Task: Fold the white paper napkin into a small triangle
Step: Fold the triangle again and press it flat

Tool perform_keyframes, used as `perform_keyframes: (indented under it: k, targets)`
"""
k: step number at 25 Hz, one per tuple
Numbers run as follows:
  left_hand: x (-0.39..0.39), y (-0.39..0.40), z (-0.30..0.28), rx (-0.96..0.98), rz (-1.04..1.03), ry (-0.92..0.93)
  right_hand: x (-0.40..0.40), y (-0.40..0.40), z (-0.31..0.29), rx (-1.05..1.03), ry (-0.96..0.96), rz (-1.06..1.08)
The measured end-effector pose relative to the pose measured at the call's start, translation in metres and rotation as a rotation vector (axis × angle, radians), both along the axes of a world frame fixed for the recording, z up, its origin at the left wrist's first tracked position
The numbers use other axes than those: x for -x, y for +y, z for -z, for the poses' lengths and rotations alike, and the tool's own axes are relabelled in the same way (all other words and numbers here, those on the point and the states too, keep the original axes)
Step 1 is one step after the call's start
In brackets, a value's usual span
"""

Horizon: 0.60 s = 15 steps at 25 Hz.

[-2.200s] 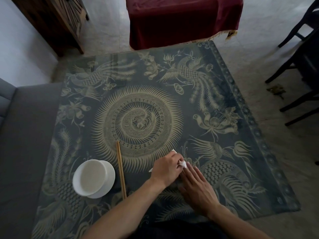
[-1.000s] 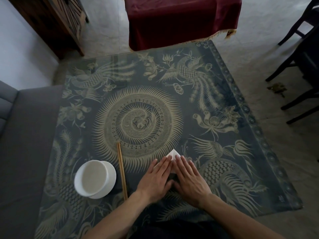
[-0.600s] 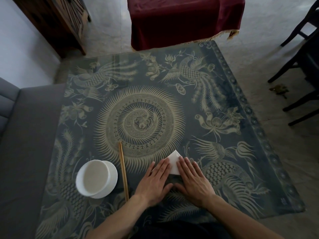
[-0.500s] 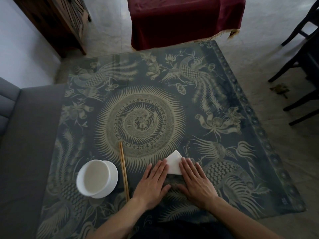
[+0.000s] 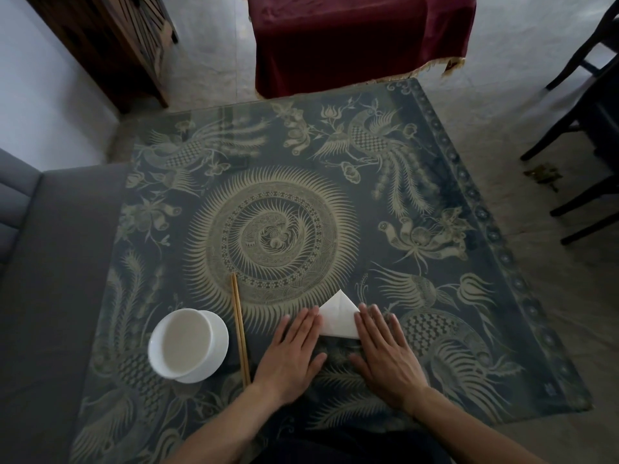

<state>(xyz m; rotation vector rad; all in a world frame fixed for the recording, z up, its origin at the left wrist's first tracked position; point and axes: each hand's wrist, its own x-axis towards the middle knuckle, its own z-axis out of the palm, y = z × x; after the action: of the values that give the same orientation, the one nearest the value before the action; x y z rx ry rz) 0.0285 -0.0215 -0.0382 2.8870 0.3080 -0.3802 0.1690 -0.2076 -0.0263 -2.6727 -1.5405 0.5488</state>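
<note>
Napkin (image 5: 339, 317) lies folded, seemingly triangular.

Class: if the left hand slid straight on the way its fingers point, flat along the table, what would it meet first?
Probably the napkin: the left hand points up and slightly right, fingertips already at the folded triangle's left edge.

napkin (image 5: 339, 317) between hands, chopsticks (image 5: 240, 329) left, bowl (image 5: 187, 344) further left, on table (image 5: 435, 202)

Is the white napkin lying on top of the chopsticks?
No, the napkin lies flat on the table between the left hand and right hand, apart from the chopsticks, which lie further left.
</note>
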Motion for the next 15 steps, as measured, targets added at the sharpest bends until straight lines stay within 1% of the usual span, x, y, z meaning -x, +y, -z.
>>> perform_keyframes:
  k: [3,5,10,15]
  targets:
    - [-0.034,0.009,-0.005,-0.025,0.106,-0.001,-0.011,0.026,-0.002,0.048,-0.013,-0.016]
    - [-0.052,0.015,-0.007,-0.016,0.14,-0.005,-0.019,0.039,-0.001,0.081,-0.012,0.002]
    - [-0.056,0.019,0.001,-0.01,0.132,0.015,-0.027,0.051,0.001,0.108,-0.043,-0.009]
    - [-0.053,0.019,0.005,-0.008,0.138,0.012,-0.027,0.051,0.006,0.115,-0.029,0.042]
